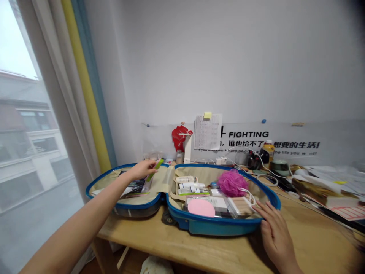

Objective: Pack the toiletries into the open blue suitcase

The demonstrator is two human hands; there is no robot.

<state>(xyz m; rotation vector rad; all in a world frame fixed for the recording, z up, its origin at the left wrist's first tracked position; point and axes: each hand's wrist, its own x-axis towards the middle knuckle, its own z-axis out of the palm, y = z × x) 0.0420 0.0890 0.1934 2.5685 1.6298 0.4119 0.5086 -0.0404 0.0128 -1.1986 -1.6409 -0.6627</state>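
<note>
Now, left hand [144,169] gripping strip [159,164], open right hand [275,227] touching suitcase [222,227].

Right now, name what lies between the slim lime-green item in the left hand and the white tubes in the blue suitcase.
The head view shows the suitcase's beige fabric strip between the green item and the tubes.

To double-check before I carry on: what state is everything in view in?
Suitcase: open, lying unfolded on the table
Left hand: closed on a long green item
Right hand: open, at the suitcase's right edge
Pink mesh puff: bunched, inside the suitcase
Yellow bottle: upright, capped
Curtain: drawn aside
Printed sheet: hanging on the wall
</note>
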